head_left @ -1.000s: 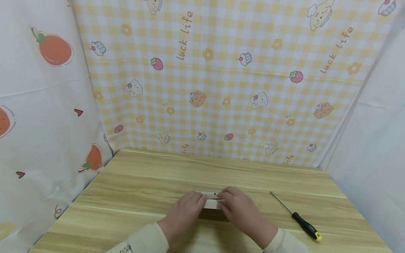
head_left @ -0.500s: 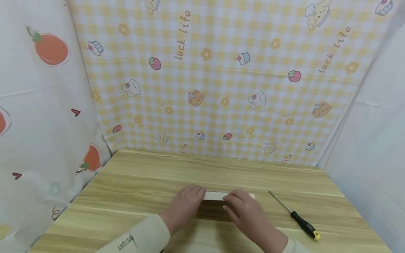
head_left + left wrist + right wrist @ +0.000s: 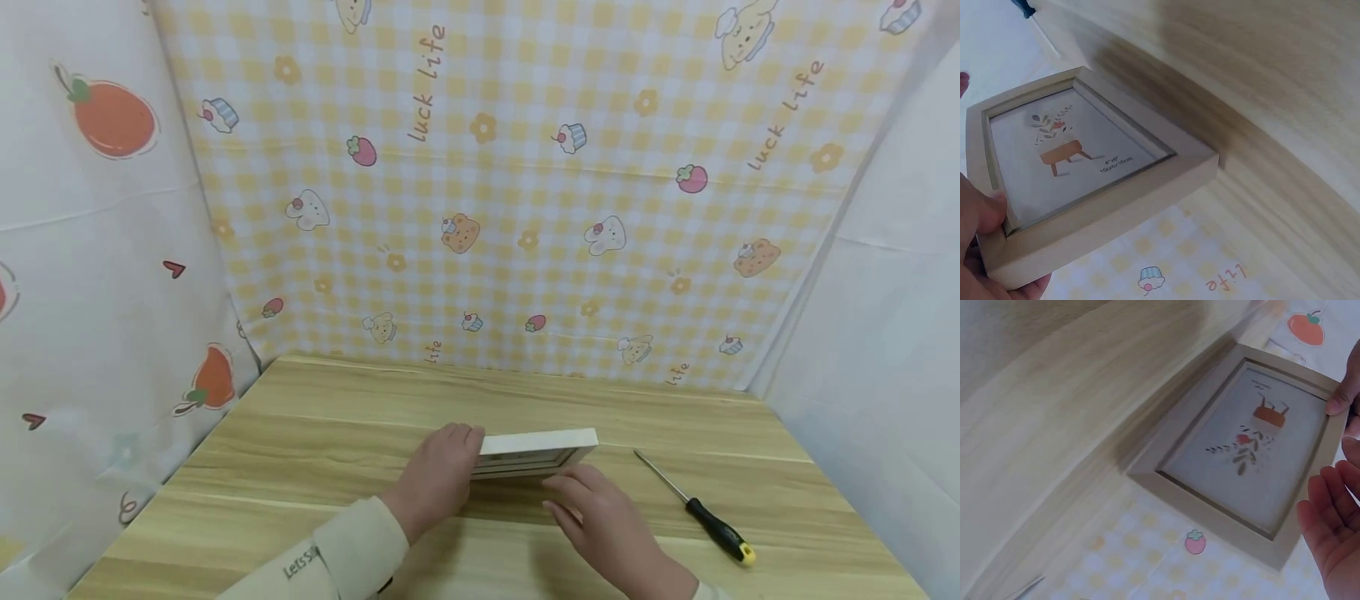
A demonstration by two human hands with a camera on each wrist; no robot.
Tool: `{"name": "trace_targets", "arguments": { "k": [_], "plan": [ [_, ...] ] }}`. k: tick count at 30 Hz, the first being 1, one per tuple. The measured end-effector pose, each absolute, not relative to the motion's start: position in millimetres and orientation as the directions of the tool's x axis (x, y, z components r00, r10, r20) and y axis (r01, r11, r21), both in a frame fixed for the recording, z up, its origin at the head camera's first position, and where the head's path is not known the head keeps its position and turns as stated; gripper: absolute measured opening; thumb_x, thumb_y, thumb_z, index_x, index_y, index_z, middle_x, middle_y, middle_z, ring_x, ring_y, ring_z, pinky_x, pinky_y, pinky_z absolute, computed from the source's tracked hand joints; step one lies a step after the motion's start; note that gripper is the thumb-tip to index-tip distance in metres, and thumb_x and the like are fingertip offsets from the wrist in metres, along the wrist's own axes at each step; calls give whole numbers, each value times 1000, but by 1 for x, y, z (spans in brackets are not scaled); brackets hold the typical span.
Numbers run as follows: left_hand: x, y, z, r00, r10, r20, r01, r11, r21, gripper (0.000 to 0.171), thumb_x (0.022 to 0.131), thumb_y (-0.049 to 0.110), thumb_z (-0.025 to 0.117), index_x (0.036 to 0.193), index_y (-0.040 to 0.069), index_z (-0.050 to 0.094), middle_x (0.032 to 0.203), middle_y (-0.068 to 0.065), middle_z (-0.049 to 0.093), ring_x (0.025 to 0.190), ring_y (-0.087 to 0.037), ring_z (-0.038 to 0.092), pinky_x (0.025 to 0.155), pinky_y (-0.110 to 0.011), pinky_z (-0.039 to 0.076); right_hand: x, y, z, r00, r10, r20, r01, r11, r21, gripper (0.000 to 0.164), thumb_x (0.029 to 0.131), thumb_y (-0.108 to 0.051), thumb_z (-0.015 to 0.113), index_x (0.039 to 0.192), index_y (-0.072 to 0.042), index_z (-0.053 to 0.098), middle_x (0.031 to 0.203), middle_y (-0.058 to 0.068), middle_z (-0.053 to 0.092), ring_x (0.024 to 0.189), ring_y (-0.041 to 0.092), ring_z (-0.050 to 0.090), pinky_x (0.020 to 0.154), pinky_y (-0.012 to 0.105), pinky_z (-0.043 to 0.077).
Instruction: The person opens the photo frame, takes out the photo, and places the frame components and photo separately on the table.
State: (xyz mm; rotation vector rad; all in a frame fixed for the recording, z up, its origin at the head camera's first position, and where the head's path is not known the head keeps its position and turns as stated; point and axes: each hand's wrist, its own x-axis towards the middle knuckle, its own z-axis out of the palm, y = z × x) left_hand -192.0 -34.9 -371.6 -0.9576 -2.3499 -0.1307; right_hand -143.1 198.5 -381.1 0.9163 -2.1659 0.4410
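Observation:
My left hand (image 3: 438,471) grips one side of a pale wooden picture frame (image 3: 543,440), thumb on its front border. Tilted up, the frame (image 3: 1110,219) has an edge at the wooden tabletop. Behind its pane shows a print (image 3: 1063,150) of a brown legged pot with leaves and a red flower. My right hand (image 3: 603,521) is beside the frame's near right side, fingers loosely bent and holding nothing. In the right wrist view, the right hand (image 3: 1335,531) appears close to the frame's border; whether it touches is unclear. The frame's back is hidden.
A screwdriver (image 3: 716,529) with a black and yellow handle lies on the table (image 3: 337,425) to the right, shaft pointing away. A yellow checked cloth (image 3: 525,183) hangs behind the table, and pale cloths (image 3: 97,333) hang at the sides.
The frame has been tipped up, so its printed front now shows towards me. My right hand has come off it and moved right and down; the left hand still holds on.

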Motion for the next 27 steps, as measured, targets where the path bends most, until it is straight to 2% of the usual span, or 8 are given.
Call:
{"name": "trace_targets", "arguments": {
  "k": [3,4,7,11,13,16,21,27],
  "plan": [
    [-193,-33,-369,-633,571,523,642,764,-57,34,75,-5,76,104,-1,58,87,-8,64,75,-16,62,71,-24,54,-141,200,-382,-512,-469,720,-699,714,-32,16,86,-25,74,94,-11,70,93,-4,63,82,8,59,70,17,48],
    [-193,-33,-368,-652,560,512,636,771,-33,34,76,-3,76,105,-1,58,87,-8,64,76,-15,62,71,-24,54,-141,200,-382,-523,-466,713,-691,722,-34,19,79,-19,80,94,-11,70,94,-4,64,82,8,60,70,18,49],
    [-193,-31,-364,-712,521,471,622,779,79,25,83,2,73,102,0,57,84,-6,62,75,-15,60,68,-25,54,-140,200,-383,-553,-453,699,-666,744,-44,34,65,-8,87,94,-11,70,93,-5,63,82,8,60,69,20,51],
    [-194,-30,-359,-823,437,363,554,762,336,9,92,7,63,98,2,59,85,-5,63,79,-18,62,68,-29,54,-140,201,-386,-586,-432,685,-641,764,-66,33,65,-8,86,94,-10,70,92,-5,63,81,8,60,67,21,51],
    [-194,-30,-358,-869,392,301,492,739,460,9,93,6,60,101,1,60,91,-8,66,85,-21,65,71,-33,55,-140,202,-387,-599,-425,678,-630,773,-72,32,66,-8,86,94,-9,70,92,-5,63,81,9,60,66,22,52],
    [-194,-32,-357,-908,342,241,417,690,592,14,94,5,57,107,0,60,99,-13,67,91,-27,67,75,-38,56,-140,203,-389,-618,-418,666,-611,788,-73,31,67,-9,85,94,-9,70,91,-4,63,81,10,61,67,24,53],
    [-194,-36,-355,-938,301,173,329,616,716,20,95,3,54,114,-3,58,105,-17,67,94,-31,67,77,-43,56,-140,205,-390,-648,-411,641,-595,799,-90,30,68,-9,85,94,-8,70,91,-3,64,81,10,62,67,24,53],
    [-196,-40,-354,-960,253,119,243,542,804,23,96,3,52,116,-7,57,101,-16,67,88,-26,67,75,-41,56,-141,205,-392,-673,-398,623,-580,807,-110,29,69,-9,85,94,-9,70,90,-5,63,81,9,61,67,24,53]
  ]
}}
